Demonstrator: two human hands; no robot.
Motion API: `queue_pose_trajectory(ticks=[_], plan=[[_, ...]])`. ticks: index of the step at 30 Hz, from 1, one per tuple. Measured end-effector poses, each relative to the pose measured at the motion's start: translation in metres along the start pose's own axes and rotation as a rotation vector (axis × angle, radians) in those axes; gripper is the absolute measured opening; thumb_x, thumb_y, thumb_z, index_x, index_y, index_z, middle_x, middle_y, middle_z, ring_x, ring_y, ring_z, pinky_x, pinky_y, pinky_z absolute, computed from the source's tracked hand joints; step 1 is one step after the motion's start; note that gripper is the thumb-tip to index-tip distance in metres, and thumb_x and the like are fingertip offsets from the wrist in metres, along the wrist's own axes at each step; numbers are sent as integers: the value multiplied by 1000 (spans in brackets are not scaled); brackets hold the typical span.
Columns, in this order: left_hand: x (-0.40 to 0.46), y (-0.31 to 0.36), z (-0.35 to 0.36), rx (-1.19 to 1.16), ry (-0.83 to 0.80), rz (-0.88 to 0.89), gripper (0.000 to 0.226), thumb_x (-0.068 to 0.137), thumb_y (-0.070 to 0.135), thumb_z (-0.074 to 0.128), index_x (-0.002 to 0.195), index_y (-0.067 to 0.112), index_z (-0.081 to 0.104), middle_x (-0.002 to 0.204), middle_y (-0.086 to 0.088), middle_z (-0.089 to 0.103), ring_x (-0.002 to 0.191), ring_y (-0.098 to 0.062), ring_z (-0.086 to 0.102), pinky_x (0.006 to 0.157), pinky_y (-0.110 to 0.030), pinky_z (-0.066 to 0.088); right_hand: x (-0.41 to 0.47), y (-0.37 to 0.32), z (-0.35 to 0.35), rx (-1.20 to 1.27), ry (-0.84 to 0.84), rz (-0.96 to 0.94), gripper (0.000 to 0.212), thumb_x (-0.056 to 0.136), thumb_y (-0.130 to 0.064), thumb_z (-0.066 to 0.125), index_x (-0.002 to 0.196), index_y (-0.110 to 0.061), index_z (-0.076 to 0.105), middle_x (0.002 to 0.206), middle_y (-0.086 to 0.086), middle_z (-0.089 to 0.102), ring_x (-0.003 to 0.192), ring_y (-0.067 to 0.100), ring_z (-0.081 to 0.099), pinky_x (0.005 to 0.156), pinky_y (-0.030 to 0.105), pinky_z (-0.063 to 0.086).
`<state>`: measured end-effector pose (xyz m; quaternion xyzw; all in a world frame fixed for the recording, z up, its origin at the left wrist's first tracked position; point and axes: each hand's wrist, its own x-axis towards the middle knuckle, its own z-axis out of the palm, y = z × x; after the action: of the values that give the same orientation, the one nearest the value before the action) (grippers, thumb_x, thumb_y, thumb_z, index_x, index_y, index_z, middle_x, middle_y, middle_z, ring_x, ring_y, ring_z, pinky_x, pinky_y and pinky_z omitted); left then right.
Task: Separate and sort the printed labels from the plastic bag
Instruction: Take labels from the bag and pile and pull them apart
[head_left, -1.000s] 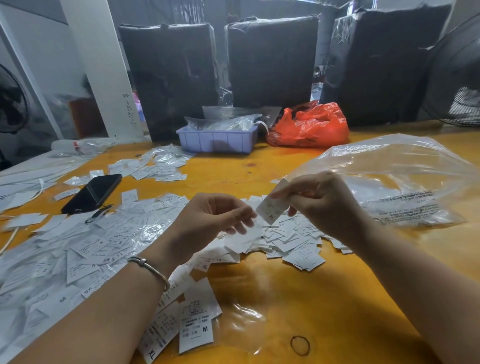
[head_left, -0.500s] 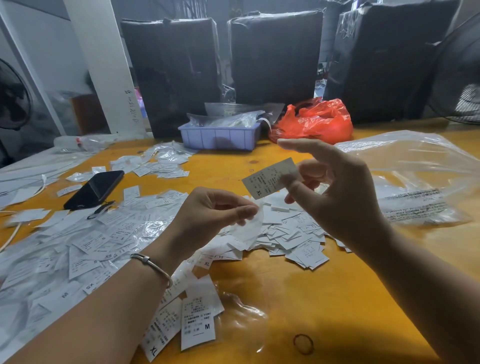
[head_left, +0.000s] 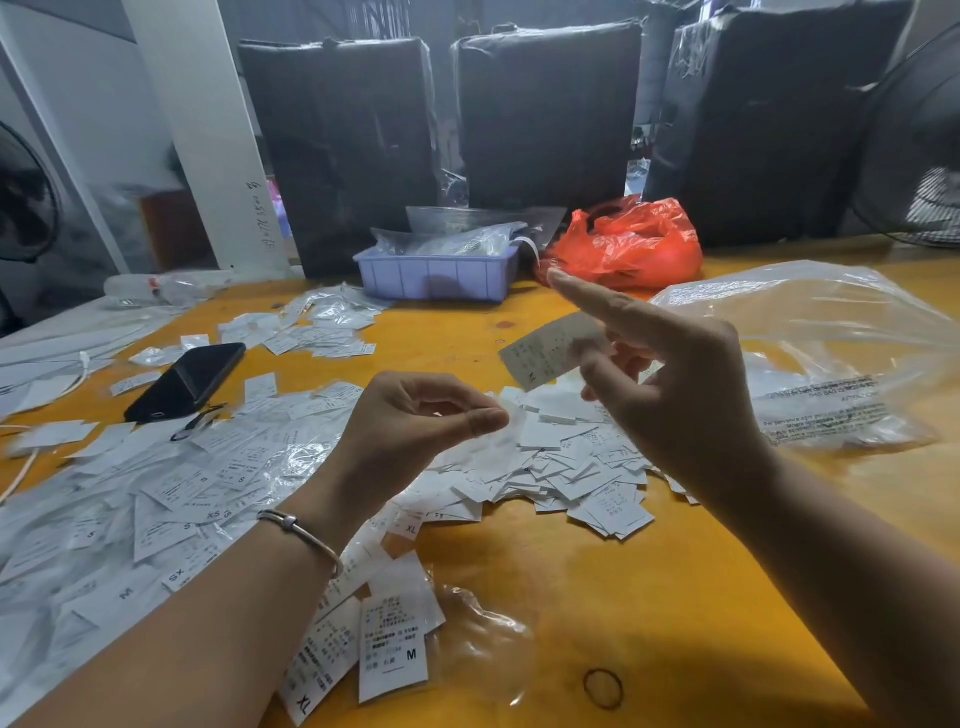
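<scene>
My right hand (head_left: 670, 384) is raised over the table and pinches one printed label (head_left: 545, 353) between thumb and a finger, its index finger pointing up and left. My left hand (head_left: 410, 431) hovers lower, its thumb and fingers pinching a thin clear wrapper (head_left: 493, 447). Below both hands lies a heap of white labels (head_left: 571, 467). A large clear plastic bag (head_left: 821, 353) lies crumpled on the right. Sorted labels marked M and XL (head_left: 389, 654) lie near the front edge.
Many loose labels and wrappers (head_left: 130, 499) cover the yellow table (head_left: 649, 597) on the left. A black phone (head_left: 187, 382), a lilac tray (head_left: 436, 273), a red bag (head_left: 628, 244), a rubber band (head_left: 602, 688) and black wrapped boxes (head_left: 545, 114) also stand here.
My right hand has lifted the label up out of the wrapper and away from the pile, then turned it slightly. My left hand has stayed in place holding the clear wrapper.
</scene>
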<state>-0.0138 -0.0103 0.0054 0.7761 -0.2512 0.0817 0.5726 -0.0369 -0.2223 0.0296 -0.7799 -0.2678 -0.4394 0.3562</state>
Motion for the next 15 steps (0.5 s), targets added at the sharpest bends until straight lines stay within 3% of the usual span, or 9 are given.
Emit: queue_pose_trajectory(ticks=[3, 7, 9, 12, 15], plan=[[0, 2, 0, 13, 33, 31, 27, 67, 31, 78, 81, 8, 77, 82, -6, 73, 82, -24, 68, 75, -37, 58, 1, 8, 0, 1, -31, 60, 27, 84, -8, 55, 101, -14, 74, 79, 4, 72, 62, 23, 66, 48, 39, 53], [0, 4, 1, 4, 33, 41, 28, 66, 36, 76, 83, 14, 78, 80, -9, 70, 81, -28, 64, 70, -41, 54, -3, 7, 9, 143, -452, 164, 13, 81, -22, 72, 87, -12, 76, 80, -7, 70, 65, 8, 64, 55, 16, 48], [0, 4, 1, 11, 10, 36, 30, 67, 36, 75, 86, 12, 78, 79, -8, 70, 76, -24, 63, 66, -34, 52, -6, 6, 15, 117, -525, 131, 19, 77, -31, 75, 82, -13, 76, 77, -9, 69, 62, 4, 62, 54, 14, 47], [-1, 5, 1, 9, -45, 19, 29, 71, 30, 73, 90, 8, 78, 77, -6, 71, 69, -16, 62, 62, -23, 51, -6, 9, 15, 134, -469, 178, 10, 79, -25, 73, 74, -15, 73, 69, -8, 66, 61, 9, 62, 56, 27, 52], [-1, 3, 4, 73, -76, 44, 31, 69, 24, 74, 92, 2, 77, 77, -5, 74, 70, -20, 68, 64, -21, 55, -4, 13, 12, 160, -467, 263, 11, 79, -18, 74, 71, -10, 73, 69, 2, 68, 65, 20, 65, 63, 43, 54]])
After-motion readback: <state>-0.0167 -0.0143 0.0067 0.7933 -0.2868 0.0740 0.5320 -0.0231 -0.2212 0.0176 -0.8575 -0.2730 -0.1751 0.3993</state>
